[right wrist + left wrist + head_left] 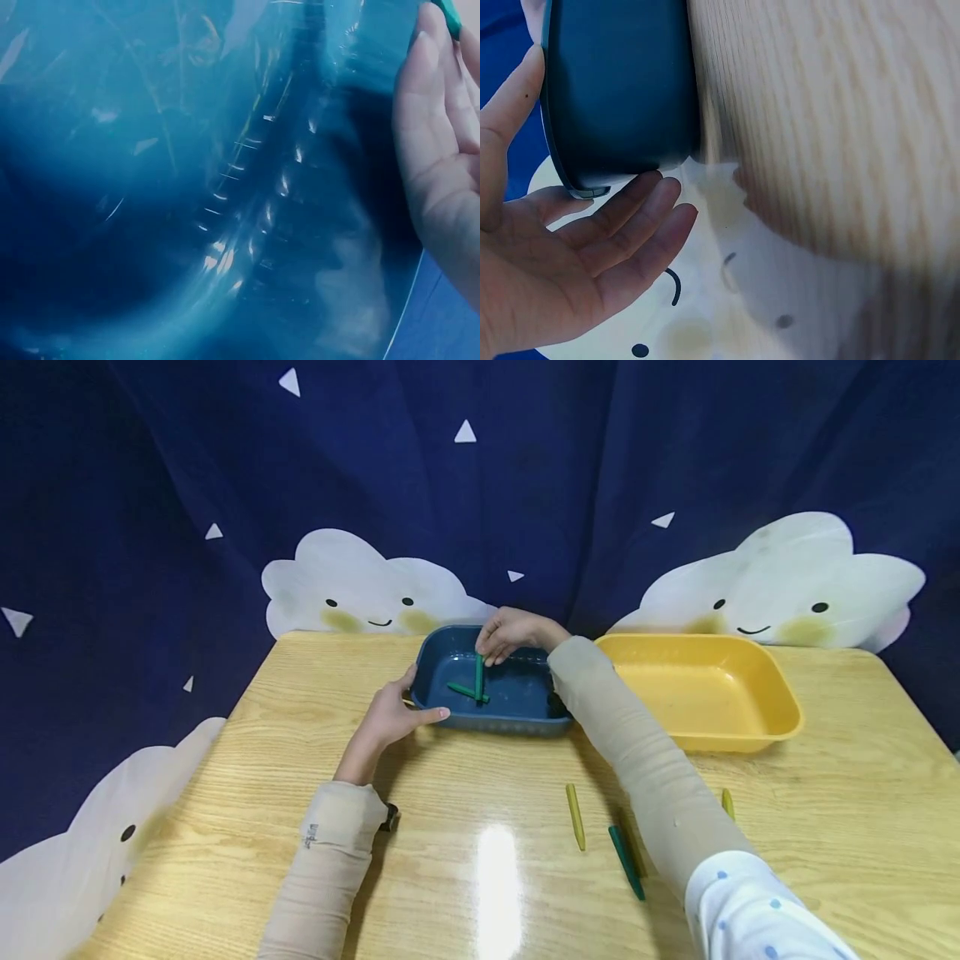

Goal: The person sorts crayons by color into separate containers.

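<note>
Within the blue plastic tray [517, 724], the right hand [513, 633] pinches a green crayon [479, 675] near its upper end and holds it upright. A second green crayon [459, 691] lies on the tray's floor, crossing behind the held one in the head view. At the tray's left end, the left hand [392, 710] holds the corner, thumb over the front rim and fingers along the outer side. The left wrist view shows those fingers [641, 225] spread beneath the tray's side wall [622, 90]. Only the held crayon's green tip [450, 16] shows in the right wrist view.
A yellow tray [697, 739] stands right of the blue one, behind the right sleeve. On the wooden table lie a yellow crayon [575, 817], a green crayon [626, 862] and another yellow crayon [727, 804] partly hidden by the right arm. A dark blue cloud-printed curtain [525, 485] hangs behind.
</note>
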A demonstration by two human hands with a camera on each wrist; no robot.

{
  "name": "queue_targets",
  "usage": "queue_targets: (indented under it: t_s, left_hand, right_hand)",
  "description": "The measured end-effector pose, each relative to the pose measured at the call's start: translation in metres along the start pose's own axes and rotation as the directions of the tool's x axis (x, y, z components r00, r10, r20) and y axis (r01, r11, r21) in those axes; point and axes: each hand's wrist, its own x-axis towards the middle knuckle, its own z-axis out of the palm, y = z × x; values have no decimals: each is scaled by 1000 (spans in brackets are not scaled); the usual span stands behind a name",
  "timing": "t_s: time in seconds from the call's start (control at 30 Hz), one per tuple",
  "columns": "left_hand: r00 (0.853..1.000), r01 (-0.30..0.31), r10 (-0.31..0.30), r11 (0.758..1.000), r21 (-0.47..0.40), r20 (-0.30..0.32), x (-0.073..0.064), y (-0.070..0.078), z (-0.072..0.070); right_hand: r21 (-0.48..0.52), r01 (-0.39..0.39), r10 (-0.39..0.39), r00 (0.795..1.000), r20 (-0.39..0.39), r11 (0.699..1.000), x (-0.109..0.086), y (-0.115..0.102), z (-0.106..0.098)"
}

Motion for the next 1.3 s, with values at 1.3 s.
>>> queue_targets:
  t_s: [1.3]
  left_hand:
    - [999,42,-42,999,-6,16,-1,7,-1]
  right_hand:
    - [121,317,-304,946,-112,941,-131,-49,3]
